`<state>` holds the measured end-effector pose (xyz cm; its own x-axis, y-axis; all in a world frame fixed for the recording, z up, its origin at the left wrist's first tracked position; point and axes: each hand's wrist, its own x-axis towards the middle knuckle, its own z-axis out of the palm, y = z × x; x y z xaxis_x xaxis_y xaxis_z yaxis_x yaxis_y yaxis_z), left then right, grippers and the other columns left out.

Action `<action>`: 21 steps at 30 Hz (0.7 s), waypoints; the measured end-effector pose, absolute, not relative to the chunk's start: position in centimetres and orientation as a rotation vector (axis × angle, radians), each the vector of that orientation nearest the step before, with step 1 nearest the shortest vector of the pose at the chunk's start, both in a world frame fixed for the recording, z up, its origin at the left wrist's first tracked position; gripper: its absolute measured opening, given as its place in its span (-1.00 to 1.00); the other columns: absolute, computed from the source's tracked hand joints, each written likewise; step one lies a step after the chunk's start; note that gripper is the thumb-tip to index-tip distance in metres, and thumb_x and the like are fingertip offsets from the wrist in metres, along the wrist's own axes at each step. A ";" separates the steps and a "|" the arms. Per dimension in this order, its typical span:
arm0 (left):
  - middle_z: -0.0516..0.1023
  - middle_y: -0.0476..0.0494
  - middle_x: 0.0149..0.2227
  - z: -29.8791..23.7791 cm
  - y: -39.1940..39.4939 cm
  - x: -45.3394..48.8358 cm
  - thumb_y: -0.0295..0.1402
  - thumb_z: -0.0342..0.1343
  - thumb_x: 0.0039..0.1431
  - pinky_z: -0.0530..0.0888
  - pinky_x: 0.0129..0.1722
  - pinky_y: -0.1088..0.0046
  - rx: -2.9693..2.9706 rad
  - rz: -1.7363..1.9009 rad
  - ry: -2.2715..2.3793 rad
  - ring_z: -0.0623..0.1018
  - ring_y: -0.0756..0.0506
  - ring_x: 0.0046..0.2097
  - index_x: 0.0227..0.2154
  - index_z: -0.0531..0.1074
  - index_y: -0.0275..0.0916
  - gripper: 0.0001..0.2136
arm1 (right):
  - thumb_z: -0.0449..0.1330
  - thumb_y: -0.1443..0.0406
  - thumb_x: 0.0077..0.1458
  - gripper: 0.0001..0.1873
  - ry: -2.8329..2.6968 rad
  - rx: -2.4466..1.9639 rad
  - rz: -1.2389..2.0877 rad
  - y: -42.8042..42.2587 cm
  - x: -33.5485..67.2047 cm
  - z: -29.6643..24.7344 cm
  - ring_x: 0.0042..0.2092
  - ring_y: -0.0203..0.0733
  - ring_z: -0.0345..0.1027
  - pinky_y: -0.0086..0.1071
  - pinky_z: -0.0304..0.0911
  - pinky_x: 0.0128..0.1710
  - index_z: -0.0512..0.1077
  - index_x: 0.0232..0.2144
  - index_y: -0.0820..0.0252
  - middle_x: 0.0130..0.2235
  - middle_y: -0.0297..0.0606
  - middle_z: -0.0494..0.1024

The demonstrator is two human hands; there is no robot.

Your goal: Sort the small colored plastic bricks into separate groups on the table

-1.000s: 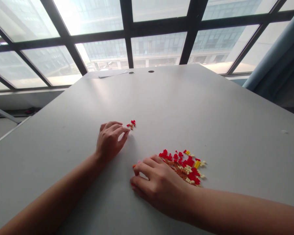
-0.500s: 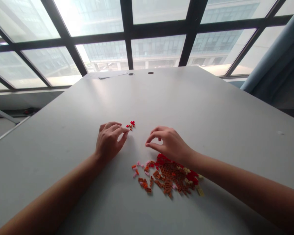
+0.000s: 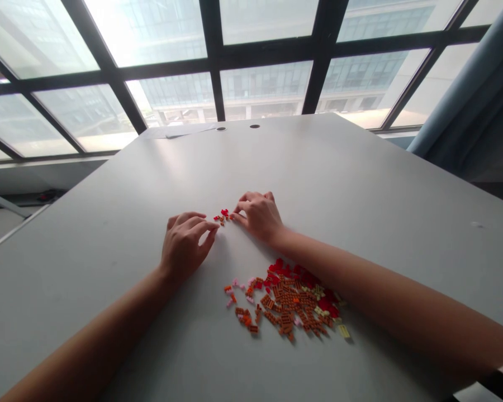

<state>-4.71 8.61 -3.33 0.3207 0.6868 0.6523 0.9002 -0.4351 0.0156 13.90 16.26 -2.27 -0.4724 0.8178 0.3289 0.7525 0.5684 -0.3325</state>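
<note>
A pile of tiny building bricks (image 3: 287, 301), brown, red, pink and cream, lies on the grey table (image 3: 360, 184) in front of me. A much smaller cluster of red and brown bricks (image 3: 222, 216) sits farther out. My left hand (image 3: 184, 245) rests on the table just left of that cluster, fingers curled with the tips together; whether anything is in them is hidden. My right hand (image 3: 257, 215) is at the cluster's right side, thumb and forefinger pinched at its edge, and what they hold is too small to make out.
Two round cable holes (image 3: 238, 127) and a flat sheet of paper (image 3: 178, 131) lie at the table's far edge. Behind it are large windows with dark frames (image 3: 213, 61). A blue-grey curtain (image 3: 465, 95) hangs at the right.
My right hand left the large pile, which it had been covering, and moved forward and left to the small cluster. My left hand stayed put.
</note>
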 end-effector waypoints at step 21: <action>0.57 -0.17 -0.13 -3.7 8.5 -4.7 -0.36 0.10 0.22 0.36 -0.07 0.15 -2.227 -0.695 -1.520 0.51 -0.23 -0.06 -0.26 0.59 -0.12 -0.84 | 0.15 0.36 0.20 -0.73 -2.656 -1.010 0.191 14.0 22.7 -1.4 -0.05 -0.07 0.47 -0.13 0.29 0.00 0.56 -0.08 0.12 -0.06 -0.16 0.61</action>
